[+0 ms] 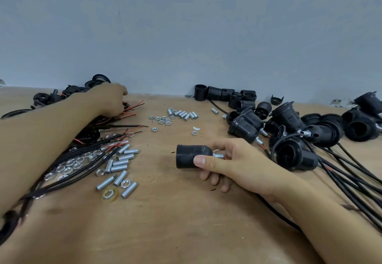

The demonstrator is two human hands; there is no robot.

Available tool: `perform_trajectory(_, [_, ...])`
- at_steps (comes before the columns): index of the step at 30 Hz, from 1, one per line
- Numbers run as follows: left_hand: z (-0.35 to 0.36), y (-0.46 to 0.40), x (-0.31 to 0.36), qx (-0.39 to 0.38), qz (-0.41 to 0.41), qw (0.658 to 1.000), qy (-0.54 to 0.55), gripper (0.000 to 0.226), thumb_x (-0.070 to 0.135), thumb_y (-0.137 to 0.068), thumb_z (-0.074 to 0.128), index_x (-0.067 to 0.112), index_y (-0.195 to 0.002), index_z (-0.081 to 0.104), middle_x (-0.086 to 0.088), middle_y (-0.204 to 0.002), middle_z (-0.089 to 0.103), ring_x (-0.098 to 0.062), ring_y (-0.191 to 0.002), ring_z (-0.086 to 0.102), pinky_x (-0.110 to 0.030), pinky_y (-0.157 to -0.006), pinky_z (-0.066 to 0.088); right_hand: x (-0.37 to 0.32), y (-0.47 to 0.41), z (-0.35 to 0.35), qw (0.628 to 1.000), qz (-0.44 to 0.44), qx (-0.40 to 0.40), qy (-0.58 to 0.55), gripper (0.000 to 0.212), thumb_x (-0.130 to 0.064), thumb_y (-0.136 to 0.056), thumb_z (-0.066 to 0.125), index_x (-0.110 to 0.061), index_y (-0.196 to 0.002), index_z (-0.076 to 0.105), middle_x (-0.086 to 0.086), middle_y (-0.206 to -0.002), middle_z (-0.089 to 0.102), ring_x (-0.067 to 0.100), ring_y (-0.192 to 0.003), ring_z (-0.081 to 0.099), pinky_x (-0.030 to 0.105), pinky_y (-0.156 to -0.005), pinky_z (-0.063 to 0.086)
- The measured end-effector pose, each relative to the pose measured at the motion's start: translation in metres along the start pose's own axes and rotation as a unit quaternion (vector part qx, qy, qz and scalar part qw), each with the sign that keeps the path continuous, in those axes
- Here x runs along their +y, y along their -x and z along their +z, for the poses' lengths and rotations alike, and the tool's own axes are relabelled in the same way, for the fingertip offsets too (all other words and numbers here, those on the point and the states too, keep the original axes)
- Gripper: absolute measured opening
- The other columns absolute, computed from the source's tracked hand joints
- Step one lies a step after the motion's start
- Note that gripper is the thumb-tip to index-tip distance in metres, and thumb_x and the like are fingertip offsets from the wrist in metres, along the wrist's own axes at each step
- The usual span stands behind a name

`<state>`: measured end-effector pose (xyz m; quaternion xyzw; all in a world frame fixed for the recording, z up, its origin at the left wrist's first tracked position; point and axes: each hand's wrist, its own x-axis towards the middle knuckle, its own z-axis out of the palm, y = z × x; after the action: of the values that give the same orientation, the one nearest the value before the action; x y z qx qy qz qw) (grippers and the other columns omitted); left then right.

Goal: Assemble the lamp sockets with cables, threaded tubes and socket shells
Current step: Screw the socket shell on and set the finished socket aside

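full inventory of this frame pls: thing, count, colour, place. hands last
socket shell: one, black, held above table centre, silver threaded tube at its right end
assembled sockets: a pile, uncounted, black with black cables, table right
loose shells: several, black, far edge by the wall
near threaded tubes: about a dozen, silver, left of centre
far threaded tubes: small cluster, silver, far centre
nuts: a handful, silver, beside the far tubes; more under the left cables
cables: bundle, black with red wire ends, table left
rings and caps: several, black, far left
table: one, brown wood
wall: grey-blue
left hand: reaching into the far-left cables; grip hidden
right hand: grips the held shell
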<state>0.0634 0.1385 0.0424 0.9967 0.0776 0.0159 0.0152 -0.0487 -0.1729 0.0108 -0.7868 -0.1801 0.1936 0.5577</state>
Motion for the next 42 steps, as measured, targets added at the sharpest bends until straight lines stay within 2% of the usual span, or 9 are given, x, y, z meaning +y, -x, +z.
perform_trajectory(5, [-0.007, -0.026, -0.013, -0.054, 0.036, 0.989, -0.13, 0.053, 0.033, -0.091, 0.068, 0.024, -0.14, 0.049, -0.005, -0.129, 0.063, -0.029, -0.123, 0.053, -0.035, -0.099, 0.045, 0.002, -0.001, -0.002, 1.0, 0.002, -0.007, -0.01, 0.027, -0.036, -0.085, 0.074, -0.015, -0.102, 0.069, 0.008, -0.08, 0.072, 0.009, -0.061, 0.06, 0.021, -0.051, 0.049])
perform_trajectory(9, [-0.008, -0.03, -0.016, -0.026, 0.059, 0.992, -0.107, 0.059, 0.034, -0.087, 0.067, 0.022, -0.141, 0.048, -0.008, -0.127, 0.064, -0.03, -0.117, 0.056, -0.034, -0.096, 0.047, 0.004, -0.003, -0.003, 1.0, 0.004, -0.009, -0.014, 0.025, -0.037, -0.085, 0.074, -0.018, -0.1, 0.069, 0.006, -0.079, 0.072, 0.009, -0.06, 0.06, 0.021, -0.05, 0.049])
perform_trajectory(14, [-0.009, -0.023, -0.012, 0.033, 0.067, 0.992, -0.098, 0.039, 0.031, -0.079, 0.075, 0.018, -0.115, 0.066, -0.009, -0.109, 0.06, -0.028, -0.097, 0.053, -0.032, -0.082, 0.047, 0.003, -0.003, -0.002, 1.0, 0.001, -0.011, -0.015, 0.027, -0.037, -0.085, 0.074, -0.018, -0.104, 0.069, 0.006, -0.078, 0.072, 0.009, -0.06, 0.06, 0.021, -0.05, 0.05])
perform_trajectory(18, [-0.015, -0.012, -0.005, 0.12, 0.077, 0.99, -0.015, 0.011, 0.021, -0.08, 0.073, 0.021, -0.087, 0.065, -0.008, -0.108, 0.059, -0.029, -0.101, 0.055, -0.037, -0.083, 0.047, 0.003, -0.002, -0.002, 1.0, 0.002, -0.01, -0.02, 0.028, -0.037, -0.085, 0.074, -0.017, -0.104, 0.069, 0.006, -0.078, 0.072, 0.01, -0.06, 0.06, 0.022, -0.05, 0.05])
perform_trajectory(25, [-0.009, 0.013, 0.01, 0.168, 0.044, 0.975, 0.14, 0.016, 0.016, -0.082, 0.072, 0.018, -0.093, 0.061, -0.004, -0.095, 0.068, -0.028, -0.097, 0.058, -0.041, -0.09, 0.049, 0.001, -0.002, -0.001, 1.0, -0.003, -0.004, -0.017, 0.026, -0.036, -0.083, 0.074, -0.016, -0.1, 0.069, 0.009, -0.078, 0.073, 0.009, -0.058, 0.059, 0.021, -0.048, 0.049])
perform_trajectory(32, [-0.017, 0.041, 0.029, 0.327, -0.015, 0.837, 0.438, 0.025, 0.004, -0.08, 0.065, 0.022, -0.097, 0.069, 0.002, -0.092, 0.071, -0.011, -0.087, 0.066, -0.021, -0.082, 0.051, 0.001, -0.003, -0.001, 1.0, -0.005, -0.005, -0.026, 0.027, -0.038, -0.081, 0.074, -0.017, -0.098, 0.07, 0.013, -0.081, 0.073, 0.011, -0.059, 0.059, 0.022, -0.047, 0.048])
perform_trajectory(35, [-0.03, 0.06, 0.046, 0.345, -0.002, 0.774, 0.531, 0.019, 0.007, -0.081, 0.073, 0.024, -0.089, 0.071, 0.006, -0.088, 0.072, -0.003, -0.083, 0.068, -0.024, -0.084, 0.055, 0.002, -0.003, -0.001, 0.999, -0.012, -0.001, -0.03, 0.039, -0.045, -0.073, 0.074, -0.017, -0.099, 0.069, 0.013, -0.081, 0.074, 0.013, -0.058, 0.059, 0.024, -0.046, 0.049])
perform_trajectory(39, [-0.006, 0.108, 0.083, 0.214, 0.042, 0.717, 0.662, 0.02, 0.01, -0.073, 0.086, 0.021, -0.082, 0.073, 0.003, -0.077, 0.075, -0.003, -0.072, 0.07, -0.017, -0.069, 0.054, 0.0, -0.003, -0.003, 0.995, -0.057, 0.052, -0.056, 0.043, -0.046, -0.073, 0.074, -0.018, -0.104, 0.066, 0.01, -0.084, 0.074, 0.02, -0.058, 0.06, 0.029, -0.043, 0.048])
perform_trajectory(42, [0.02, 0.137, 0.099, 0.063, 0.048, 0.659, 0.748, 0.03, 0.017, -0.063, 0.083, 0.006, -0.089, 0.073, -0.014, -0.094, 0.076, -0.024, -0.093, 0.074, -0.029, -0.079, 0.059, 0.0, -0.003, -0.008, 0.991, -0.081, 0.089, -0.062, 0.043, -0.049, -0.072, 0.075, -0.026, -0.107, 0.065, 0.008, -0.088, 0.075, 0.025, -0.059, 0.059, 0.032, -0.047, 0.046])
